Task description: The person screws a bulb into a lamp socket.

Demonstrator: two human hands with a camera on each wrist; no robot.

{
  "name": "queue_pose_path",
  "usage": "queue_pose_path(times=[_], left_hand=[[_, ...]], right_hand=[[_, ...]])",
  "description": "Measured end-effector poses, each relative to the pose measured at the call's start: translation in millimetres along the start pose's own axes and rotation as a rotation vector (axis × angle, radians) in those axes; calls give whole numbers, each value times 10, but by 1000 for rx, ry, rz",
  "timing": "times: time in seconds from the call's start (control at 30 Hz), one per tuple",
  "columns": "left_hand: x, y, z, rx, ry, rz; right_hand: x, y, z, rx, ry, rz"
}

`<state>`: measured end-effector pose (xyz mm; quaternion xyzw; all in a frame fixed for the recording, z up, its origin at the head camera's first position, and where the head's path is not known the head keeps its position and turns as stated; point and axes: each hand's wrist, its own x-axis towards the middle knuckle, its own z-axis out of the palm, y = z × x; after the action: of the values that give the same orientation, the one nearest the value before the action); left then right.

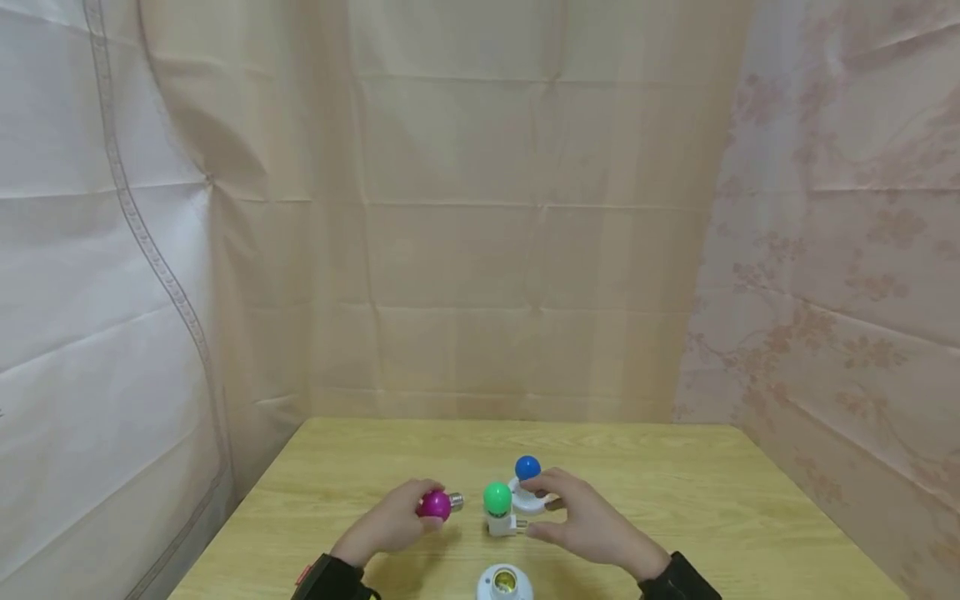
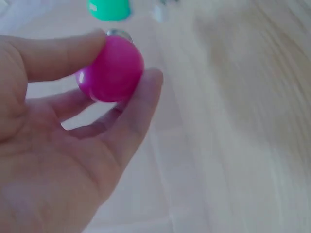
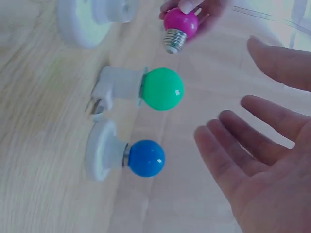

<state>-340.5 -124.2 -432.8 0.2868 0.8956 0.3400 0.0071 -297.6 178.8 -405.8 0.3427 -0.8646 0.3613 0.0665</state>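
My left hand [image 1: 397, 517] grips a magenta light bulb [image 2: 112, 70] by its round globe, between thumb and fingers. The bulb's metal screw base [image 3: 175, 40] points right, away from the palm. My right hand [image 1: 588, 517] is held with fingers spread and nothing in it, beside a green bulb [image 3: 163, 89]. That green bulb sits in a white plug-in socket [image 1: 501, 525] with metal prongs. Just behind it, a blue bulb [image 3: 147, 158] stands in a round white lamp holder [image 3: 99, 150]. Nearest me is another white lamp holder [image 1: 486, 581], its brass-coloured socket facing up with no bulb.
The pieces stand on a light wood-grain table [image 1: 360, 454]. A beige cloth [image 1: 480, 250] hangs behind its far edge. White cloth [image 1: 90, 333] drapes the left side and flower-patterned cloth [image 1: 840, 292] the right.
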Motion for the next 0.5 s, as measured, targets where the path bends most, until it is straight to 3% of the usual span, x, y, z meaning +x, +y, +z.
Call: queue_pose_path(times=[0.13, 0.33, 0.5], left_hand=[[-28, 216, -25, -51, -36, 88], [-81, 478, 22, -186, -100, 163], [-66, 592, 126, -276, -116, 223]], right_hand=[[31, -55, -3, 13, 71, -61], [38, -196, 64, 64, 52, -95], [16, -424, 96, 138, 55, -128]])
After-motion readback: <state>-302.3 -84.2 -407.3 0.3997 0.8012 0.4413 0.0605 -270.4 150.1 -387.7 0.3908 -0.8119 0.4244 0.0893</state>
